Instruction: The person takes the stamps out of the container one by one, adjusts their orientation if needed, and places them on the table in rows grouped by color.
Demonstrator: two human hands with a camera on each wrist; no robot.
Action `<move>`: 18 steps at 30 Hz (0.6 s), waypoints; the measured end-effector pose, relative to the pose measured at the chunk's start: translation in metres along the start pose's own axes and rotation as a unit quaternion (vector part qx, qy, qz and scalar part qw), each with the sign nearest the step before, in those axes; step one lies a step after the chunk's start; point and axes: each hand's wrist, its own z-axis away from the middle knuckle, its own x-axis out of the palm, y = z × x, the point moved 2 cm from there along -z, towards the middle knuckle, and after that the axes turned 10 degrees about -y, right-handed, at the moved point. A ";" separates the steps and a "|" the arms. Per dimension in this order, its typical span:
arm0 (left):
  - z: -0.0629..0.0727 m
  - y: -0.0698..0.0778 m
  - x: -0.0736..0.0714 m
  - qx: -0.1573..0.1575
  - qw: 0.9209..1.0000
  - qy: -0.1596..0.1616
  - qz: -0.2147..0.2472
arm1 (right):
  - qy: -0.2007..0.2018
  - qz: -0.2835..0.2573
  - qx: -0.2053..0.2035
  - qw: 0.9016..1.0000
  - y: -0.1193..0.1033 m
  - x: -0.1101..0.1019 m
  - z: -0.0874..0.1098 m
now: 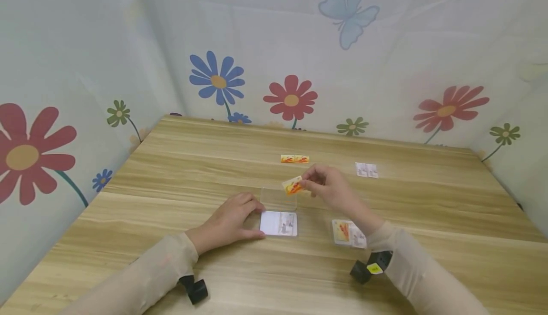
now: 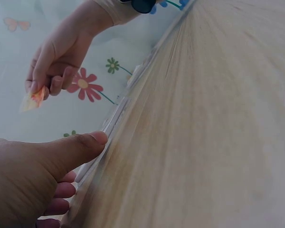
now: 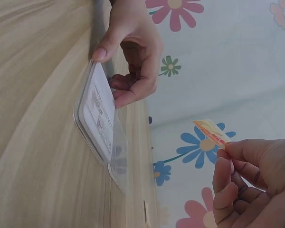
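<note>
My right hand (image 1: 327, 186) pinches a small yellow-and-orange picture card (image 1: 292, 186) between thumb and fingers, above the raised clear lid of a flat plastic case (image 1: 269, 224). In the right wrist view the card (image 3: 212, 132) is held up off the table. The case lies open on the table, with a white insert and a greyish picture card (image 1: 287, 223) on its right half. At the case's left edge, my left hand (image 1: 229, 222) holds it between thumb and fingers. The left wrist view shows the thumb (image 2: 92, 141) against the case's edge.
A second flat case (image 1: 358, 236) with an orange card and a greyish card lies by the right forearm. Farther back are a pair of yellow-orange cards (image 1: 301, 159) and a pair of greyish cards (image 1: 366, 170). Flower-printed fabric (image 1: 265, 34) stands behind the wooden table (image 1: 214, 162).
</note>
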 end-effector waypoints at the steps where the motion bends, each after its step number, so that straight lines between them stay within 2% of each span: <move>1: 0.000 0.000 0.000 0.000 1.000 0.000 0.000 | 0.003 0.000 0.003 1.000 0.001 -0.002 -0.001; 11: 0.000 0.001 -0.001 -0.002 1.000 -0.001 -0.002 | 0.036 0.006 0.050 0.998 0.011 -0.022 -0.013; 18: 0.001 0.001 0.000 -0.004 1.000 -0.001 -0.004 | 0.039 0.004 0.087 0.995 0.012 -0.032 -0.018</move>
